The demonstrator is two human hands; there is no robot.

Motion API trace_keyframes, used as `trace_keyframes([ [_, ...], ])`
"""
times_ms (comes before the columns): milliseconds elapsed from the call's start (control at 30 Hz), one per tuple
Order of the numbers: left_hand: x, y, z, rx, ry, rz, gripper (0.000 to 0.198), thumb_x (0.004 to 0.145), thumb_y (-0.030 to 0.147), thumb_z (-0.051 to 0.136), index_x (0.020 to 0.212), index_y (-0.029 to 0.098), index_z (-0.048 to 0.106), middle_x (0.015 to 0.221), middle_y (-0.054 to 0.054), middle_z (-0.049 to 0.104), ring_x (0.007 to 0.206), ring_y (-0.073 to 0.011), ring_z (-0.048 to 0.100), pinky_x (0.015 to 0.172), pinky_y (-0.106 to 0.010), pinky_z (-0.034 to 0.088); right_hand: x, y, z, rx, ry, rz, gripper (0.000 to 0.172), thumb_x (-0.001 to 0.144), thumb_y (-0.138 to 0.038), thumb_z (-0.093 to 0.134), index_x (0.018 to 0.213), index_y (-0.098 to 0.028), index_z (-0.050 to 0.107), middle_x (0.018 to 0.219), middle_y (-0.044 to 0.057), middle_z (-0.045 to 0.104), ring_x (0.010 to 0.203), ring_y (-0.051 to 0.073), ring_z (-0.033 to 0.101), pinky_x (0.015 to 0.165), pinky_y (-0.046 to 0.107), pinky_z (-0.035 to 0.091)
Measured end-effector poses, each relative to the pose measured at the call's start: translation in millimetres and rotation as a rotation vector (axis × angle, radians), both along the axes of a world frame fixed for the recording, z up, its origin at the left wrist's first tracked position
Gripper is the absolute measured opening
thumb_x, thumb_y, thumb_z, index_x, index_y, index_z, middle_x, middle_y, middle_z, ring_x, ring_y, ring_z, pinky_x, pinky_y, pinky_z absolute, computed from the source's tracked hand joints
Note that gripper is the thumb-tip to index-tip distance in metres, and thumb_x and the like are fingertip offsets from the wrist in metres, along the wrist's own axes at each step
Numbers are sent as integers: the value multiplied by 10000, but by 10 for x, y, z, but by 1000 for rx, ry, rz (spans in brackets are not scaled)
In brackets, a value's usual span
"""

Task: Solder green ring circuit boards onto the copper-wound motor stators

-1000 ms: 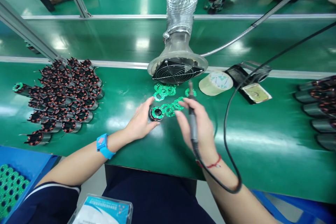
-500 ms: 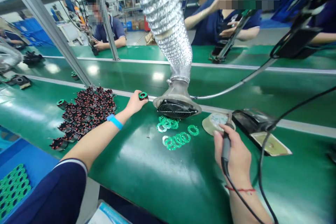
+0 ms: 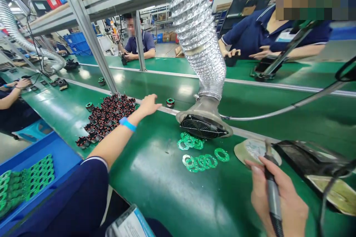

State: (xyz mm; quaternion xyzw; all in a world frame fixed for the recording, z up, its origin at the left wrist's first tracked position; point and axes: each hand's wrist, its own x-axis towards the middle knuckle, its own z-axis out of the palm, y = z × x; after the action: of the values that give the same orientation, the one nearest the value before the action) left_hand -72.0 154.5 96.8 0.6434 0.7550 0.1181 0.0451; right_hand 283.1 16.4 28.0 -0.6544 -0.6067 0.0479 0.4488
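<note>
My left hand [image 3: 150,105], with a blue band at the wrist, reaches over the metal strip, fingers apart and holding nothing. Just beyond its fingertips, apart from them, a motor stator [image 3: 170,103] with a green ring board on top stands on the far side of the strip. My right hand [image 3: 283,200] is closed around the grey handle of a soldering iron [image 3: 273,189], its tip over a pale round dish [image 3: 247,152]. Loose green ring-shaped circuit boards [image 3: 221,154] lie on the bench between my hands. Stators [image 3: 111,113] with copper windings are heaped beside my left forearm.
A fume extractor hood [image 3: 204,124] on a silver duct hangs over the bench. At right sits a black soldering stand [image 3: 294,159] with a sponge tray [image 3: 333,192]. A blue bin [image 3: 65,152] holds panels of green boards at left. Co-workers sit across and farther left.
My left hand has let go of the stator, which now stands beyond the strip. The camera view has swung left. My right hand still holds the soldering iron.
</note>
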Motion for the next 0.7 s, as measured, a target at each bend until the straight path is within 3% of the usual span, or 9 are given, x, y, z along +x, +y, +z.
trace_keyframes([
  [100,-429,-626,45,-19,156,32,309,904,401,551,999,137,681,1165,-167,609,1214,-334,494,1037,-460,362,-105,-72,86,-15,86,-56,596,898,-608,422,1334,-226,559,936,117,755,962,334,679,760,457,519],
  [233,-618,-1190,-188,-79,276,29,235,831,333,654,947,138,714,1153,-182,607,1197,-371,476,992,-509,390,-220,-133,155,-16,114,-82,550,907,-570,443,1311,-220,571,846,119,755,980,350,669,792,494,518],
  [367,-421,-1341,-387,-31,369,-116,214,891,283,573,972,155,724,1304,-178,544,1283,-366,403,1011,-498,385,-313,-206,182,-39,135,14,451,880,-547,506,1152,-203,612,812,96,752,765,288,698,736,458,527],
  [500,-110,-1429,-447,47,417,-387,207,895,258,568,982,151,722,1270,-168,577,1249,-360,446,1000,-501,399,-467,-297,119,-188,177,280,346,856,-447,560,1130,-238,520,876,72,732,789,242,718,738,401,547],
  [600,85,-1469,-484,24,339,-546,221,914,264,543,1024,157,702,1240,-149,604,1144,-320,517,933,-465,447,-674,-343,6,-365,100,324,301,848,-325,543,1130,-237,484,918,71,711,777,233,707,700,385,548],
  [700,189,-1431,-540,18,279,-636,243,933,296,511,1052,174,686,1271,-129,594,1104,-306,527,880,-438,470,-911,-355,-128,-389,-13,344,324,824,-198,516,1145,-217,475,986,90,693,847,243,688,761,409,542],
])
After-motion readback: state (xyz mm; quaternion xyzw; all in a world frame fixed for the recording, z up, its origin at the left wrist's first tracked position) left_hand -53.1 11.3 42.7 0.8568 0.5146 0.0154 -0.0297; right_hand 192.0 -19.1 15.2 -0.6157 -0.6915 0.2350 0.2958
